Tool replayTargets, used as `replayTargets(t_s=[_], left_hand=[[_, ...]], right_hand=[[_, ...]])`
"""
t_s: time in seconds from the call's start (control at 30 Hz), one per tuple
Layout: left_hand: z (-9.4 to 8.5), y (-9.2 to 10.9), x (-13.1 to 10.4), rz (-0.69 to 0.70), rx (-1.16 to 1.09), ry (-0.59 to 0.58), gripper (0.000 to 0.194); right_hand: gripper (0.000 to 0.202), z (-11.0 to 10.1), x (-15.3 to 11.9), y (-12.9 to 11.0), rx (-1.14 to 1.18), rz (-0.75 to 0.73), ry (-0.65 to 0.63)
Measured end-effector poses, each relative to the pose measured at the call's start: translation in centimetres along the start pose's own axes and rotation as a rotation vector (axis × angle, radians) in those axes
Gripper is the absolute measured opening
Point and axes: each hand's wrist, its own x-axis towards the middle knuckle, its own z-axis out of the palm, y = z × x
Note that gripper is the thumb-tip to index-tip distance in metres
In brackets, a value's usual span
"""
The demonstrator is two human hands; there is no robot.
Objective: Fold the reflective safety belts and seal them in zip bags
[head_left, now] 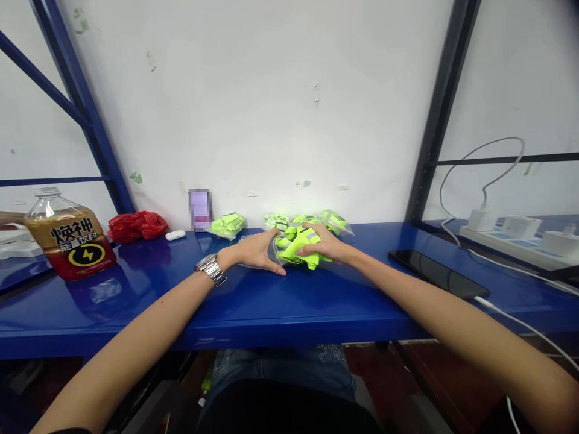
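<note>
My right hand (pixel 328 244) is closed around a crumpled neon-yellow reflective vest (pixel 298 241) with pale grey stripes. Beside it, my left hand (pixel 257 250) grips a clear plastic bag (pixel 277 252), its thumb stretched along the near side and the other fingers partly hidden. The left end of the vest lies against the mouth of this bag; how far it is inside I cannot tell. Behind my hands, several similar yellow bundles in clear bags sit by the wall, among them one bagged bundle (pixel 335 222) at the right and another bundle (pixel 228 225) at the left.
On the blue table (pixel 289 307) stand a large drink bottle (pixel 75 238), a red plastic bag (pixel 138 226), a white case (pixel 175 235) and an upright phone (pixel 199 210). A black phone (pixel 436 274) with a white cable lies right, near a power strip (pixel 511 241).
</note>
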Motion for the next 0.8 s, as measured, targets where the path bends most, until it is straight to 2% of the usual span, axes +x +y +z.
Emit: replayTargets(t_s=[0.1,0.2,0.3,0.4,0.47,0.57,0.67,0.73,0.8], left_hand=[[0.3,0.9,-0.1,0.002,-0.026,0.024,0.104],[0.3,1.7,-0.2,0.034,0.058,0.112,0.086],[0.4,2.4,-0.2,0.073,0.043,0.170,0.072],[0.7,2.8,-0.2,0.127,-0.023,0.166,0.064],[0.8,2.9,-0.2,0.128,-0.023,0.142,0.062],[0.8,2.9,-0.3,0.102,0.015,0.122,0.070],[0.1,2.8,-0.4,0.150,0.077,0.262,0.077],[-0.4,2.9,-0.6,0.145,0.093,0.395,0.060],[-0.6,3.1,-0.8,0.086,0.068,0.410,0.042]], right_hand=[[0.081,-0.1,-0.2,-0.3,0.061,0.002,-0.063],[0.073,0.0,-0.2,-0.4,0.071,-0.045,-0.114],[0.072,0.2,-0.1,-0.3,-0.016,-0.106,-0.073],[0.076,0.4,0.0,-0.1,-0.128,-0.144,-0.015],[0.076,0.4,0.1,0.0,-0.166,-0.151,-0.019],[0.078,0.2,0.2,0.2,-0.201,-0.165,-0.016],[0.081,0.0,0.4,0.5,-0.241,-0.165,0.016],[0.081,-0.2,0.5,0.8,-0.262,-0.153,0.043],[0.081,-0.2,0.6,1.0,-0.270,-0.151,0.075]])
